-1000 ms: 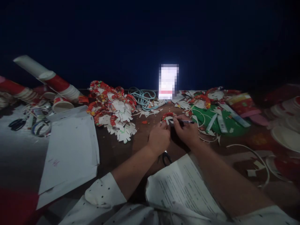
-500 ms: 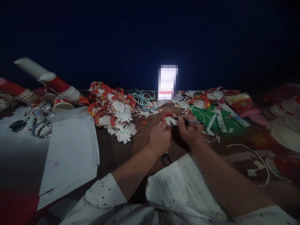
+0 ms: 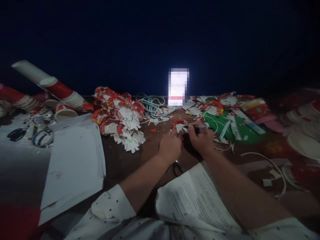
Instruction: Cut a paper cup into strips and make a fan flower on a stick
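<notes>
Pinching pen [image 3: 205,127]: right hand [image 3: 202,139], just right of the red-trimmed paper [image 3: 179,126]
Left hand [image 3: 171,145]: at that paper, grip unclear
Teal cord [image 3: 152,106]: beyond the paper, leftward

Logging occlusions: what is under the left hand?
The left hand covers the near edge of a red-rimmed white cutout; its far part shows. Anything else beneath is hidden.

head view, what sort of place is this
Probably a craft worktable: red rings with white cut-outs piled up, paper scraps scattered around, and a pen in the right hand.
</notes>
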Demonstrator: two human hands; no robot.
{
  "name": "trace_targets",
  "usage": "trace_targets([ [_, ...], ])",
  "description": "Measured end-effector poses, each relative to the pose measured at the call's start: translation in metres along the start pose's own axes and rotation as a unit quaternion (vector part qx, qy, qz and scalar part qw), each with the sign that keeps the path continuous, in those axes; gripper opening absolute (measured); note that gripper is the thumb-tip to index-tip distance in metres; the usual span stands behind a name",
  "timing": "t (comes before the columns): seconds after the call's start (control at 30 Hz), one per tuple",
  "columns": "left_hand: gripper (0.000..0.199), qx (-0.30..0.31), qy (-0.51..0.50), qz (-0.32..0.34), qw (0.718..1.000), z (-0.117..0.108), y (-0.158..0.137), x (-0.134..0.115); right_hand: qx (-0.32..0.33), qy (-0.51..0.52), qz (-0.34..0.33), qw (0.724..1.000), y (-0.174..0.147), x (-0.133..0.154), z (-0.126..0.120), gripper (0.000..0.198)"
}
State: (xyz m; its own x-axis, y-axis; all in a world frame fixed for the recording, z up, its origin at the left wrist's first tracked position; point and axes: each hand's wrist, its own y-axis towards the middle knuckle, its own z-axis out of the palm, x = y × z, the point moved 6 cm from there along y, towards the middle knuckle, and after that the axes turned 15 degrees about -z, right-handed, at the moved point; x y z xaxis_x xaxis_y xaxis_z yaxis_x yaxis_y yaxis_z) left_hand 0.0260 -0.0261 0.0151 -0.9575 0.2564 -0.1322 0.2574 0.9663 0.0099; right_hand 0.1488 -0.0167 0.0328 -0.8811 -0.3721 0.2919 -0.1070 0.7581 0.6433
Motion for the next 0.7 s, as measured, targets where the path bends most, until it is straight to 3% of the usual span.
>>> trace_targets([
  [0.7, 0.039, -0.002, -0.009, 0.005, 1.000, 0.0027, 0.0011, 0.0004, 0.012, -0.023, -0.005, 1.000, -0.0007, -0.0015, 0.0053, 0.029],
])
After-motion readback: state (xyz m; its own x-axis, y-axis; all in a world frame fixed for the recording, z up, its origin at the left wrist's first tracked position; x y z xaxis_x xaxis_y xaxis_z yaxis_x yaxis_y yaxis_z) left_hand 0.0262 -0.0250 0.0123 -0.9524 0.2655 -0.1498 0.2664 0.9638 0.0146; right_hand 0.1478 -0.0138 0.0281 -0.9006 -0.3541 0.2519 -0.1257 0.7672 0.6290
